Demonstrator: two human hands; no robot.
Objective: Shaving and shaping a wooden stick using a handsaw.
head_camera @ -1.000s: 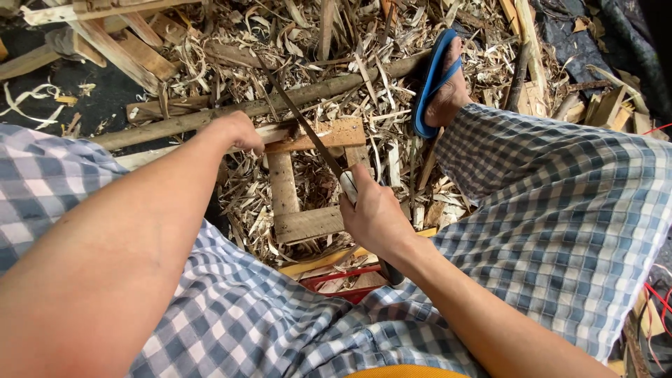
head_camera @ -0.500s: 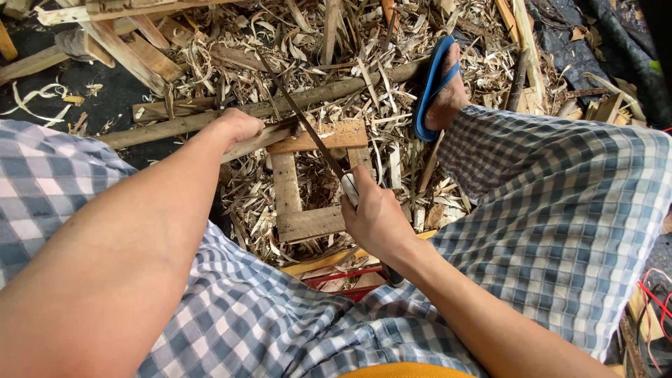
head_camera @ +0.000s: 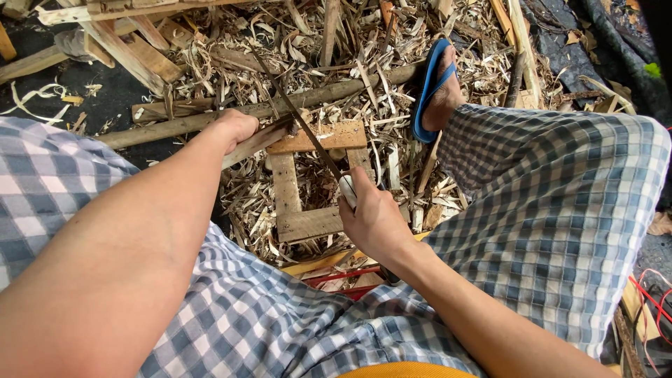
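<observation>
My left hand point(head_camera: 234, 128) grips a pale strip of bamboo point(head_camera: 260, 139) that rests on a small wooden frame of flat slats point(head_camera: 308, 224). My right hand point(head_camera: 371, 217) is closed round the light handle of a long dark blade point(head_camera: 297, 115), which slants up and left from the hand and crosses the strip near the frame's top slat point(head_camera: 329, 136). The strip's far end is hidden behind the blade and shavings. I sit with checked cloth over both knees, and my foot in a blue sandal point(head_camera: 430, 87) rests to the upper right.
Pale shavings and splinters point(head_camera: 364, 63) cover the ground around the frame. A long brown pole point(head_camera: 182, 126) lies across behind it. Planks and offcuts point(head_camera: 126, 49) pile at the upper left. Dark sheeting point(head_camera: 560, 35) lies at the upper right, red cord point(head_camera: 654, 297) at the lower right.
The blade's tip has swung a little and my right hand has shifted slightly along the strip; my left hand keeps its hold in the same place.
</observation>
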